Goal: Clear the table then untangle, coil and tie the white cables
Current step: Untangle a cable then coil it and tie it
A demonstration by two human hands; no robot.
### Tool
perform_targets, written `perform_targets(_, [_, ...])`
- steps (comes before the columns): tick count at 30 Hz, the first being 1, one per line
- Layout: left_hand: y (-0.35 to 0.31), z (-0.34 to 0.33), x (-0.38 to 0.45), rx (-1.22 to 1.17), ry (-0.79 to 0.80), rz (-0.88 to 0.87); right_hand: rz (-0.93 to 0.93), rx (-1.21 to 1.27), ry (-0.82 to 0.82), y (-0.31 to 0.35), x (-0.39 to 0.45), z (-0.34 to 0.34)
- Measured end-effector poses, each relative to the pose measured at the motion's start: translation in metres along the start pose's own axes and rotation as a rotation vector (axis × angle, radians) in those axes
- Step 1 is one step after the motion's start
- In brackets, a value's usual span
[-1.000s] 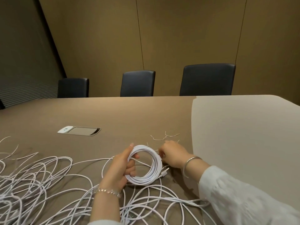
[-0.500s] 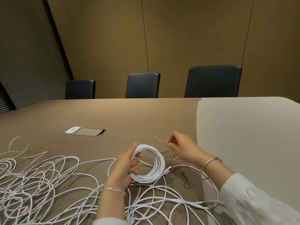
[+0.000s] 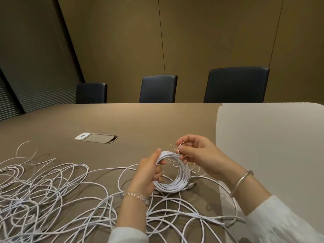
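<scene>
Loose cables [image 3: 52,193] run off left and bottom edges, ends hidden; spare ties [image 3: 193,168] half lost behind coil [image 3: 175,174]. Left hand [image 3: 149,174] clenched round coil above table [image 3: 140,123]. Right hand [image 3: 198,155], lifted since earlier, now pinches thin tie [image 3: 178,155] at coil's top

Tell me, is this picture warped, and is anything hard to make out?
Head view: the wide lens slants the wall seams outward; soft light leaves faint shadows under the loose cables; the coil in the left hand is sharp, but the thin tie pinched by the right hand is barely resolved.
</scene>
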State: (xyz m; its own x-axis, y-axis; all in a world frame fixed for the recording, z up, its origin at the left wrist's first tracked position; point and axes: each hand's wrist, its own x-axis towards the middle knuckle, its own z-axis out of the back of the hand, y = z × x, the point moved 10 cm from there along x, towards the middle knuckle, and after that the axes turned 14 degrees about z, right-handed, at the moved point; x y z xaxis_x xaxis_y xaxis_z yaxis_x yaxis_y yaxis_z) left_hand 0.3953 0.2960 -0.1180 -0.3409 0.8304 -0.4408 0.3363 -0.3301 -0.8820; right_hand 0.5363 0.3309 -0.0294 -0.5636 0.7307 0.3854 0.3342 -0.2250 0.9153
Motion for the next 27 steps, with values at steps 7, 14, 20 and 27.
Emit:
perform_targets(7, [-0.006,-0.007,-0.006,-0.004,0.038,0.022,0.17,-0.392,0.079,0.008,0.002,-0.001])
perform_targets(14, [-0.003,-0.023,-0.013,0.083,0.141,0.09,0.423,-0.624,0.004,0.03,-0.001,0.004])
perform_targets(20, [-0.011,-0.025,-0.019,0.15,0.13,-0.016,0.29,-0.541,0.036,0.016,0.002,0.008])
perform_targets(27, [-0.023,-0.026,-0.024,0.273,0.077,-0.155,0.136,-0.346,-0.017,0.001,0.002,0.019])
